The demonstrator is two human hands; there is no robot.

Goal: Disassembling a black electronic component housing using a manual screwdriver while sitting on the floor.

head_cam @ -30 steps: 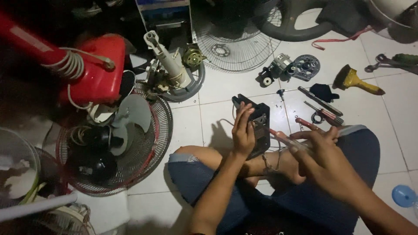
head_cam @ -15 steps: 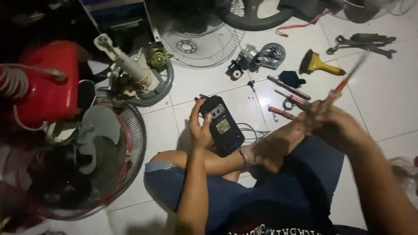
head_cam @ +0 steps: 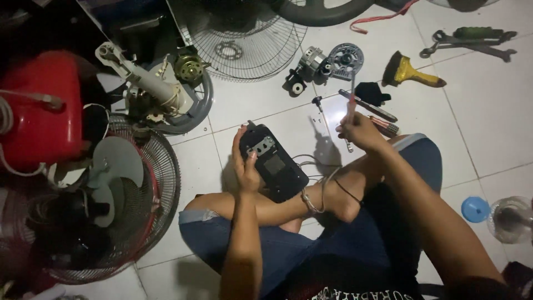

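The person is sitting cross-legged on the white tile floor (head_cam: 488, 139), working on a black fan control housing (head_cam: 273, 164) that's resting on the lower leg, just above the ankle. The left hand (head_cam: 246, 166) is gripping the housing along its left edge, fingers curled & clamped round it, thumb pressing on the face near the metal bracket. Vs. half a sec ago the housing is sitting lower & more face-up, so the rear plate & bracket are now turning toward the camera.

The right hand (head_cam: 361, 130) is what's changing most: it's been swinging the screwdriver (head_cam: 352, 103) round. Earlier the tool was slanting out to the right w/ the hand up by the knee; now the hand is sitting closer to the housing, fingers closed tight on the handle, shaft pointing roughly straight up-frame. Can't tell which end is the tip. It's not touching the housing yet — a gap is showing btwn them, w/ thin wires trailing from the housing across the leg.

Judging from that, the person looks to be re-gripping the tool & lining the part up, not driving anything at this moment.

Round about: a yellow-handled brush (head_cam: 411, 71), a small motor (head_cam: 310, 62), wrenches (head_cam: 472, 43), a bare fan guard (head_cam: 239, 39), a stand w/ a motor (head_cam: 155, 89) & a red fan body (head_cam: 39, 105) to the left.
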